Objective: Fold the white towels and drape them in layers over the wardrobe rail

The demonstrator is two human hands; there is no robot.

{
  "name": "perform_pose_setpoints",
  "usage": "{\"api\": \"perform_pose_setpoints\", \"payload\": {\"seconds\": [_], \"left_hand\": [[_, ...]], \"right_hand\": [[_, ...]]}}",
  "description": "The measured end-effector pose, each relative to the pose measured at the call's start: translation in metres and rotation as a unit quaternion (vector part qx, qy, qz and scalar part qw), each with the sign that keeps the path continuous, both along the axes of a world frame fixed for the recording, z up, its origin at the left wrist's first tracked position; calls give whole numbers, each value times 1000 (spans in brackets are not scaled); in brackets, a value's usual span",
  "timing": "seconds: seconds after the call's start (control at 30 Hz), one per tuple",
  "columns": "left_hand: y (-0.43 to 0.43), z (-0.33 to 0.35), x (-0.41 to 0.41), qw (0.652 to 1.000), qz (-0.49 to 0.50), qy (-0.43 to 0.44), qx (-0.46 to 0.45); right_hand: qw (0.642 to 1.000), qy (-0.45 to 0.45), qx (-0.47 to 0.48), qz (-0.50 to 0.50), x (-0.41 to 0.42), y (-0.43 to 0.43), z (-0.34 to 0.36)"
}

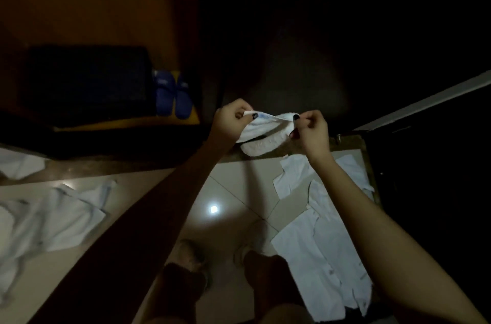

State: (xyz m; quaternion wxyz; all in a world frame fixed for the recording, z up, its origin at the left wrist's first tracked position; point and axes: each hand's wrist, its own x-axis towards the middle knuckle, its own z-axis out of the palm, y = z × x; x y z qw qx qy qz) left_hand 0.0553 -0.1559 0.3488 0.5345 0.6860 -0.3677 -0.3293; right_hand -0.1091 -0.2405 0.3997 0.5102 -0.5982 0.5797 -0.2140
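Head camera view, dim room: at frame centre the left hand [231, 117] and right hand [311, 130] each pinch an end of a small white towel [261, 132], stretched between them. More white towels [321, 238] lie on the tiled floor [239, 185] lower right; blue slippers [173, 95] sit upper left.

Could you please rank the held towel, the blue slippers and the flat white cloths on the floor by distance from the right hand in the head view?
1. The held towel, pinched by the right hand itself.
2. The flat white cloths, on the floor below it, right side.
3. The blue slippers, far left, beyond the left hand.
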Motion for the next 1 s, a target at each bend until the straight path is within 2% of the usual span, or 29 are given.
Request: {"api": "perform_pose_setpoints", "payload": {"seconds": [0.13, 0.23, 0.43, 0.57, 0.67, 0.73, 0.87, 1.0], "left_hand": [[30, 105, 8, 994, -13, -104, -42], [48, 159, 11, 982, -45, -168, -68], [65, 246, 2, 987, -23, -154, -44], [66, 291, -3, 980, 57, -188, -30], [69, 315, 6, 973, 124, -186, -60], [71, 329, 13, 972, 124, -177, -91], [81, 356, 36, 964, 144, -154, -160], [98, 385, 75, 975, 106, -123, -153]], "right_hand": [[996, -85, -4, 0, 16, 11, 116], [992, -120, -27, 25, 28, 19, 180], [976, -201, -47, 73, 50, 44, 281], [965, -222, -73, 123, 61, 61, 324], [952, -243, -107, 150, 66, 71, 350], [944, -253, -123, 169, 68, 77, 363], [946, -215, -171, 170, 73, 81, 384], [943, -113, -242, 196, 79, 77, 402]]}}
